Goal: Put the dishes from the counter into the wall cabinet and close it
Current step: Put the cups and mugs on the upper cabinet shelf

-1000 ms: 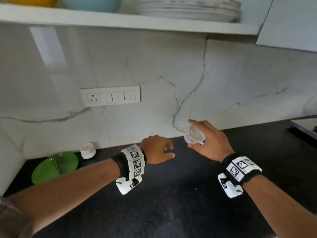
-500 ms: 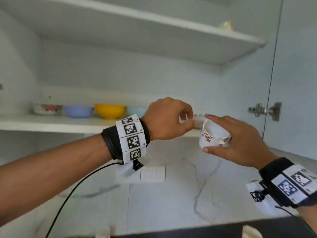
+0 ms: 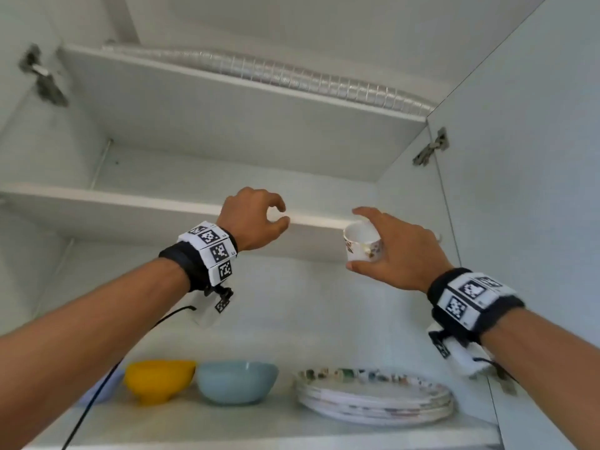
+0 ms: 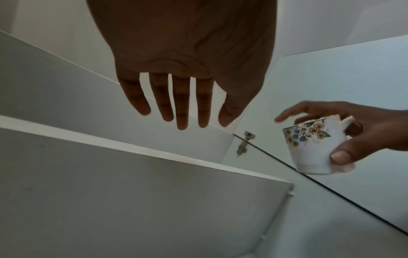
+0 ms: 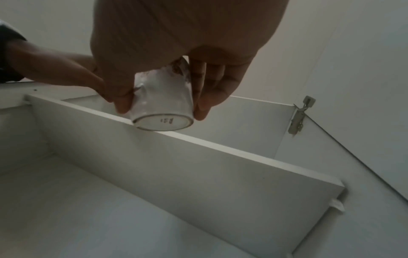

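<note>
White floral cup (image 5: 162, 103) in right hand (image 3: 397, 251), base mark (image 5: 165, 120) perhaps illegible

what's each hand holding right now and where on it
The right hand grips a floral cup by its side wall, thumb against fingers, not by the handle. The left hand holds nothing.

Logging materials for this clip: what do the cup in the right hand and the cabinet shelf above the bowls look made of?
The cup, held by the right hand: likely glazed ceramic or porcelain, given its glossy white body, printed flowers, and ringed, stamped foot. The shelf: probably laminated board, since it shows a flat, matt, pale grey-white face and a lighter banded front edge. The core cannot be seen.
</note>
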A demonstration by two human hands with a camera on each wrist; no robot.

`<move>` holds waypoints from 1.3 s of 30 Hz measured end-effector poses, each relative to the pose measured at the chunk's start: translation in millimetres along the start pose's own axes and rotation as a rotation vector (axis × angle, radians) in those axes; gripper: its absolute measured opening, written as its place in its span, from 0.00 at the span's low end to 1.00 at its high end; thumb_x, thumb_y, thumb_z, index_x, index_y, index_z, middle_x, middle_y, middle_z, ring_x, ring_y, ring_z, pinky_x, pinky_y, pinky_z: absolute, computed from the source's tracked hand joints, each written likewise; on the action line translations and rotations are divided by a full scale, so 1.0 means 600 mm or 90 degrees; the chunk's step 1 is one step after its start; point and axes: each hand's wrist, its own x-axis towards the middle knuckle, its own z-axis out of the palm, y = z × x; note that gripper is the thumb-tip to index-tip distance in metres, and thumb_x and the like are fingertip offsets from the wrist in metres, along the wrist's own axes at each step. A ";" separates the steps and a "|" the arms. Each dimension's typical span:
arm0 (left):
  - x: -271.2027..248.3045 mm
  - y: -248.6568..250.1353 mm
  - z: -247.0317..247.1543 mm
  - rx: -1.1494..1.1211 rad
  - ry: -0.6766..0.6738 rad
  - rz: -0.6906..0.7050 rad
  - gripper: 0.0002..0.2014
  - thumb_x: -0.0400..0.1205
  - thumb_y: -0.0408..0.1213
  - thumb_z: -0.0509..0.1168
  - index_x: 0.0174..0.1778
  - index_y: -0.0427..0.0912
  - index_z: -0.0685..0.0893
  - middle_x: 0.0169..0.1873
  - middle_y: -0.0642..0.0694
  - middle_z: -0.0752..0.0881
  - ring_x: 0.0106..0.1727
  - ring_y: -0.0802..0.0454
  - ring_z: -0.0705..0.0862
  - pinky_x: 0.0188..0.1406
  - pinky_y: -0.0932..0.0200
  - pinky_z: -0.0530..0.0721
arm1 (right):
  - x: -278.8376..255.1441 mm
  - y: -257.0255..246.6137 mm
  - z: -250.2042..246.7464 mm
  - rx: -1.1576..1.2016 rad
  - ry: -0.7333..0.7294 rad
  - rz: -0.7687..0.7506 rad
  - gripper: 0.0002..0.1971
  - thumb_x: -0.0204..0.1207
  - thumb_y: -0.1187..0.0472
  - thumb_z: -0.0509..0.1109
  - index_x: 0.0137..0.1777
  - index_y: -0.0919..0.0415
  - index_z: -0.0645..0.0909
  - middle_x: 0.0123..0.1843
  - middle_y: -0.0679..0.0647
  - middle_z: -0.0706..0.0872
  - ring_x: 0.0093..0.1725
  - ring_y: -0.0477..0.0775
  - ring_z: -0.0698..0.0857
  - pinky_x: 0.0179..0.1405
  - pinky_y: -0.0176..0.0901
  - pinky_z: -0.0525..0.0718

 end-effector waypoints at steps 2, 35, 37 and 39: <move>0.035 -0.002 0.013 0.025 0.008 -0.018 0.17 0.79 0.59 0.63 0.60 0.57 0.83 0.61 0.52 0.85 0.68 0.45 0.77 0.64 0.43 0.73 | 0.039 0.018 0.000 -0.017 0.044 0.032 0.45 0.62 0.29 0.73 0.77 0.39 0.58 0.62 0.48 0.84 0.50 0.61 0.87 0.45 0.53 0.85; 0.085 -0.026 0.152 0.185 0.064 -0.016 0.31 0.77 0.73 0.43 0.40 0.52 0.81 0.27 0.53 0.80 0.35 0.48 0.78 0.46 0.51 0.69 | 0.267 0.072 0.172 0.189 -0.090 0.424 0.49 0.55 0.31 0.79 0.71 0.53 0.64 0.54 0.53 0.79 0.57 0.63 0.81 0.47 0.49 0.75; 0.085 -0.028 0.153 0.183 0.070 -0.011 0.32 0.77 0.73 0.42 0.41 0.52 0.82 0.27 0.52 0.81 0.35 0.48 0.79 0.47 0.51 0.70 | 0.266 0.072 0.170 0.187 -0.105 0.418 0.48 0.56 0.32 0.80 0.71 0.53 0.65 0.52 0.52 0.76 0.53 0.61 0.79 0.48 0.48 0.75; 0.085 -0.029 0.154 0.183 0.076 -0.005 0.33 0.77 0.73 0.41 0.41 0.52 0.82 0.27 0.52 0.81 0.36 0.48 0.80 0.47 0.51 0.71 | 0.263 0.071 0.168 0.191 -0.099 0.415 0.49 0.56 0.31 0.80 0.72 0.52 0.64 0.53 0.52 0.78 0.53 0.61 0.80 0.48 0.48 0.75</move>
